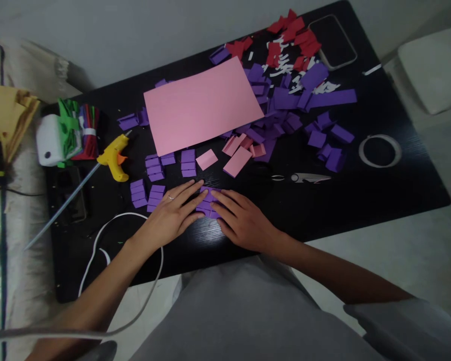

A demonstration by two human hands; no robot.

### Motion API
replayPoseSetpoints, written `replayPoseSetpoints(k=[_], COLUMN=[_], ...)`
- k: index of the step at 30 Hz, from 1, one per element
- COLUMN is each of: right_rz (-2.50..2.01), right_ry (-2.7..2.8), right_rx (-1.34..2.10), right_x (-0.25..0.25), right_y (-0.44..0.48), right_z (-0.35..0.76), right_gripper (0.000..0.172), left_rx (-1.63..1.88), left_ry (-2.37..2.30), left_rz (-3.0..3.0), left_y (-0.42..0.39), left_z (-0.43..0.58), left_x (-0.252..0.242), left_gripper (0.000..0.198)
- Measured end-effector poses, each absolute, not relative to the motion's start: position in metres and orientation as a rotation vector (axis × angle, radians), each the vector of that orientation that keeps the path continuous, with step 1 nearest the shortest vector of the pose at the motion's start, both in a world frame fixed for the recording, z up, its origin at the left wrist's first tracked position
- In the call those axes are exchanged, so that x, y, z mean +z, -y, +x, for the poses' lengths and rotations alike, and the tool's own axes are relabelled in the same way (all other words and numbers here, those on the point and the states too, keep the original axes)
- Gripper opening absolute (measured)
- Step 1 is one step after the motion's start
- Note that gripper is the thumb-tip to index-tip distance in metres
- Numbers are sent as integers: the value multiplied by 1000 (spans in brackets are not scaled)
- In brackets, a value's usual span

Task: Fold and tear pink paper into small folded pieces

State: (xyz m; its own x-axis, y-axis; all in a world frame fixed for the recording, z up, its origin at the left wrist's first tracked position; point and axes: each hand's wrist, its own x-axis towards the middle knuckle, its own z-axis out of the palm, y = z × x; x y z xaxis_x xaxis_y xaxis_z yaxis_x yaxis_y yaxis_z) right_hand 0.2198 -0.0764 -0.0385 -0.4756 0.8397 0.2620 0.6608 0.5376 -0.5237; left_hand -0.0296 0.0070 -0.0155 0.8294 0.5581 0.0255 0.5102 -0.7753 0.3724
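Observation:
A purple folded paper piece (pixel 208 205) lies on the black table in front of me, with a hand at either side. My left hand (pixel 175 210) has its fingers stretched out and apart, tips touching the left edge of that piece. From the other side, my right hand (pixel 242 219) rests its extended fingertips on the piece's right part, covering some of it. Several similar purple folded paper pieces (pixel 157 194) sit just left of my left hand. Beyond my hands lie a small pink paper piece (pixel 207 159) and pink folded strips (pixel 237 161).
A large pink sheet (pixel 203 105) covers purple pieces. A yellow glue gun (pixel 115 156) with a long glue stick lies left, near a white cable (pixel 96 240). Scissors (pixel 310 178), a tape ring (pixel 379 150), red paper pieces (pixel 304 37) and a phone-shaped frame (pixel 355 50) are to the right.

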Motion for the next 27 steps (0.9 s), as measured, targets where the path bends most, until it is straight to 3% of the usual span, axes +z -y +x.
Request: replayPoseSetpoints(k=[27], right_rz=[-1261], right_ry=[2328], right_rx=[449], right_x=[-38], right_y=[77], right_z=[219], right_gripper=[42], left_rx=[198], left_ry=[-838], left_rz=[2598], left_y=[-5], left_z=[-31], left_x=[-20], left_gripper=[60])
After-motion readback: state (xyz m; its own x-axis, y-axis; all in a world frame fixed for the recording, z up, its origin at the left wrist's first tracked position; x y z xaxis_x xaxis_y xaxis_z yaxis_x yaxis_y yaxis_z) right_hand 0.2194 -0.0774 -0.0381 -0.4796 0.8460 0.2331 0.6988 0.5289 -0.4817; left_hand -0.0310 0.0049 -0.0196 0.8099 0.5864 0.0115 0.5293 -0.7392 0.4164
